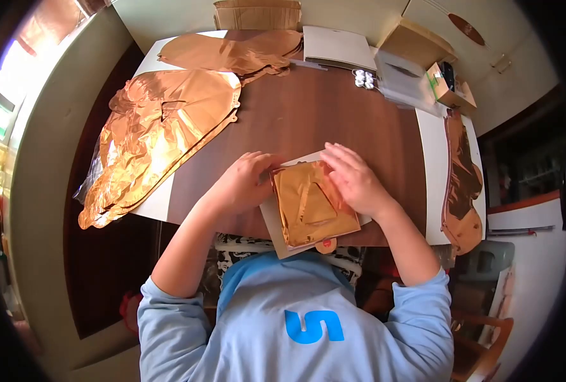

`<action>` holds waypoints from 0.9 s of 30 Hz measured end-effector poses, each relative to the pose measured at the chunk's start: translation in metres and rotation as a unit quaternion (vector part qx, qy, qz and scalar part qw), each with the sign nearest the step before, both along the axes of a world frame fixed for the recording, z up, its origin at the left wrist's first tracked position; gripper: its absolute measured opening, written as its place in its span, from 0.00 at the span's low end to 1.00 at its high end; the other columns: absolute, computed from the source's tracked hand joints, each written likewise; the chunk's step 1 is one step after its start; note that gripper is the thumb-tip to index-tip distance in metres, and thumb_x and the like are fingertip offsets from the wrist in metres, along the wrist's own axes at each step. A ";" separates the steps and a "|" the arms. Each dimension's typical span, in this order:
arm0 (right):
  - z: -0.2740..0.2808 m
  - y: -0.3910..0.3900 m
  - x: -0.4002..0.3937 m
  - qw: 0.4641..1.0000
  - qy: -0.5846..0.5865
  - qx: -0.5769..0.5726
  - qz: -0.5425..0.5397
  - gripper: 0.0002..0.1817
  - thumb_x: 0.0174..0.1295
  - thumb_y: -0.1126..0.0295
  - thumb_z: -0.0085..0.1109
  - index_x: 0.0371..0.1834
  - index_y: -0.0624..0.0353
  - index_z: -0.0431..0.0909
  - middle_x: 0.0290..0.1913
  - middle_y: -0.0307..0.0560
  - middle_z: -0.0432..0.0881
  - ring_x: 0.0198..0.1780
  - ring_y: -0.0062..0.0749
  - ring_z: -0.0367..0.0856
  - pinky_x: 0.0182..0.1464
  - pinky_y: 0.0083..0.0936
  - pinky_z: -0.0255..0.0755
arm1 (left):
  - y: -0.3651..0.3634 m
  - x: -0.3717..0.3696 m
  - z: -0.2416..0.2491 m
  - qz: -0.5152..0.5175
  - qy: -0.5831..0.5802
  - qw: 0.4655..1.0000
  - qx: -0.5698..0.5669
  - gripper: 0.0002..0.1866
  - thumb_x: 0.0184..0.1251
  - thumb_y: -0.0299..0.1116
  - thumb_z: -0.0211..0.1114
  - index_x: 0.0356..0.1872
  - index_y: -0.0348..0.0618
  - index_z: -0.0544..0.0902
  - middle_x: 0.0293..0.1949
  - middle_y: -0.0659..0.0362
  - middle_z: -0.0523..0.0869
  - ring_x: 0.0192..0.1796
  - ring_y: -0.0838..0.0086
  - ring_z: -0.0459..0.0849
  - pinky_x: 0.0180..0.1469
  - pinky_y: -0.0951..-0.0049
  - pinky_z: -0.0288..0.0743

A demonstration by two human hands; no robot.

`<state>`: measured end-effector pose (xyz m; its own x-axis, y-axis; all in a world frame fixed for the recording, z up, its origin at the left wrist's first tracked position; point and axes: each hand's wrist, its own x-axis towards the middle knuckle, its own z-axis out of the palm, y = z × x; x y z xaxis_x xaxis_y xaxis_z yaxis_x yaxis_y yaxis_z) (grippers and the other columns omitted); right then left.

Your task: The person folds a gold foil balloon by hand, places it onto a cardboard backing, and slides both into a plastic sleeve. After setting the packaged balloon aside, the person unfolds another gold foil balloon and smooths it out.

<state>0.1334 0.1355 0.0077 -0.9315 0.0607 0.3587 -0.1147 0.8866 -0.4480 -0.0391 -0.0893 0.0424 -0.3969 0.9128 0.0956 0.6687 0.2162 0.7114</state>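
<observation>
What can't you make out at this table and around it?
All in the head view:
- Middle of the card: hidden under the foil bundle.
- Left hand's palm: hidden by its back.
- Contents of the small box: too small and dark.
- Outside the window: lost in glare.
- Chair: cut off by the bottom edge.

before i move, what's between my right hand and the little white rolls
Nothing but bare brown tabletop lies between your right hand and the white rolls, as the head view shows.
</observation>
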 end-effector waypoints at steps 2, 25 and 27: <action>0.013 0.017 0.009 0.999 -0.019 -0.046 -0.017 0.17 0.64 0.76 0.59 0.57 0.61 0.81 0.60 0.53 0.80 0.63 0.49 0.76 0.65 0.39 0.72 | 0.000 -0.001 -0.003 -0.007 0.002 1.000 0.019 0.22 0.59 0.21 0.62 0.57 0.41 0.83 0.46 0.50 0.88 0.49 0.58 0.86 0.52 0.64 0.81; 0.026 0.066 -0.028 0.868 -0.318 -0.381 -0.012 0.08 0.67 0.75 0.61 0.45 0.65 0.87 0.36 0.39 0.87 0.37 0.19 0.81 0.41 0.21 0.76 | -0.003 -0.004 -0.020 -0.007 0.035 0.998 0.059 0.15 0.61 0.19 0.65 0.50 0.40 0.85 0.43 0.50 0.88 0.47 0.57 0.87 0.51 0.63 0.82; 0.031 0.065 -0.030 0.859 -0.337 -0.385 -0.029 0.08 0.67 0.75 0.61 0.44 0.65 0.86 0.35 0.39 0.86 0.35 0.18 0.81 0.37 0.19 0.74 | -0.003 -0.004 -0.018 -0.006 0.025 0.998 0.062 0.15 0.62 0.20 0.65 0.50 0.40 0.85 0.43 0.50 0.89 0.47 0.58 0.87 0.51 0.63 0.82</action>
